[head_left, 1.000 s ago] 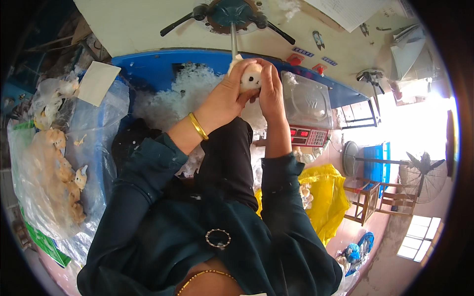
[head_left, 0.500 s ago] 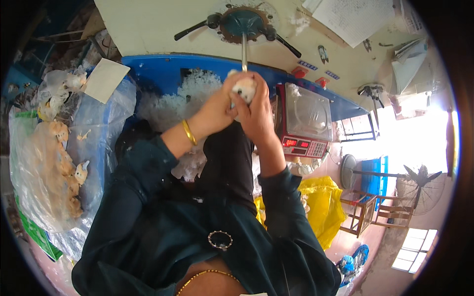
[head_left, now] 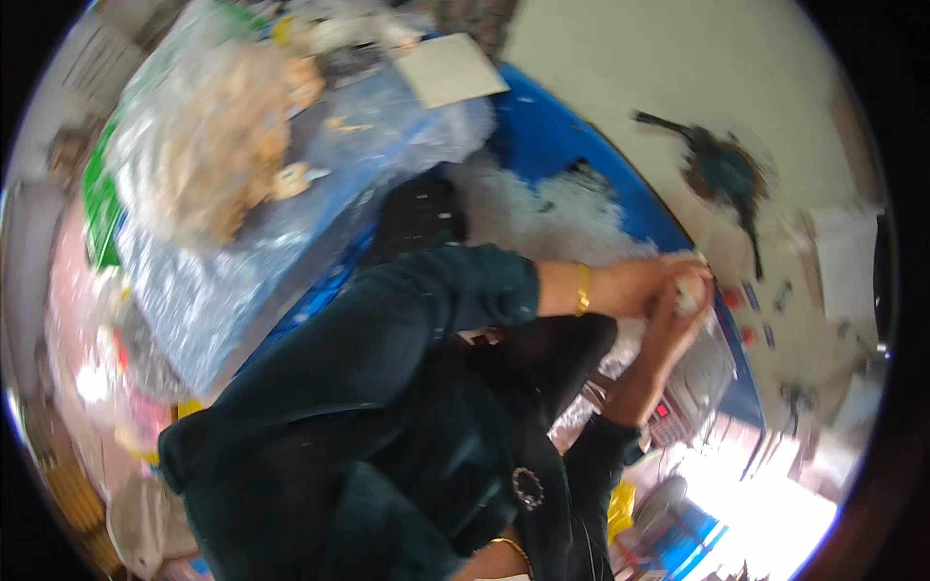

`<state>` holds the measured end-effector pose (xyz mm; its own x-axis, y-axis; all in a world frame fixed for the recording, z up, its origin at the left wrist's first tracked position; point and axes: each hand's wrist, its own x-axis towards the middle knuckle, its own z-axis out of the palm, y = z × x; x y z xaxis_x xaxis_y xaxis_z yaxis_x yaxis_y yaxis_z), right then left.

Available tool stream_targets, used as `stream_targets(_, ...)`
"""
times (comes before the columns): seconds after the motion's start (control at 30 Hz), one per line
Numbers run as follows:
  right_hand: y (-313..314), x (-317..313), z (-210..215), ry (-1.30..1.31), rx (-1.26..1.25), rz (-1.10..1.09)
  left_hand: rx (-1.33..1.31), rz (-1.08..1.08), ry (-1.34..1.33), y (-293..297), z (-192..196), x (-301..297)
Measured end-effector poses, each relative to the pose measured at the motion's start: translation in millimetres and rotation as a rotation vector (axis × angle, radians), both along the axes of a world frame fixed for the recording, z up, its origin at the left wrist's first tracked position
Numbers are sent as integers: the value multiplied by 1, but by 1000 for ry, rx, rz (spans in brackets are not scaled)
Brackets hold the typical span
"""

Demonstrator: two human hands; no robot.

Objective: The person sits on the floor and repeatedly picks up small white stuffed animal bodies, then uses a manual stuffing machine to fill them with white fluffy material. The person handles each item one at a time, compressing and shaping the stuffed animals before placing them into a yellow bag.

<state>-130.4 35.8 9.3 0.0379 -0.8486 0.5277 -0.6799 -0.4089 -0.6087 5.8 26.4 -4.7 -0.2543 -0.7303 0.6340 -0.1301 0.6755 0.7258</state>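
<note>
Grip: left hand [head_left: 632, 288] and right hand [head_left: 666, 339] both grasping pale plush piece [head_left: 690, 293], blurred, fingers wrapped round it; located by edge of blue bin [head_left: 533, 116], beside tabletop [head_left: 605, 58] edge. White stuffing [head_left: 547, 215] inside bin.

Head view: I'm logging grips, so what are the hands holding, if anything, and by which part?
The left hand and right hand together cup a small pale plush piece around its sides; blur hides exactly where each finger presses.

the head camera (a wide fisheye) looks down, close above the wearer's torso [head_left: 417, 484].
</note>
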Motion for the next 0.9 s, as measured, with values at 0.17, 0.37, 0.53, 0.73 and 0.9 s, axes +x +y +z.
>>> stream_targets(0.17,46,-42,-3,-27,179,42,329,50,-169,58,-3,71)
stream_targets(0.37,123,-257,-35,670,1063,-286,199,1531,-1004,177,-97,298)
stream_targets(0.53,140,-270,-43,503,989,-296,638,1615,-767,235,-104,365)
stream_targets(0.73,55,-24,-12,33,858,212,168,899,-180,132,-57,238)
stream_targets(0.9,34,70,-13,-721,1019,507,53,397,-108,86,-18,118)
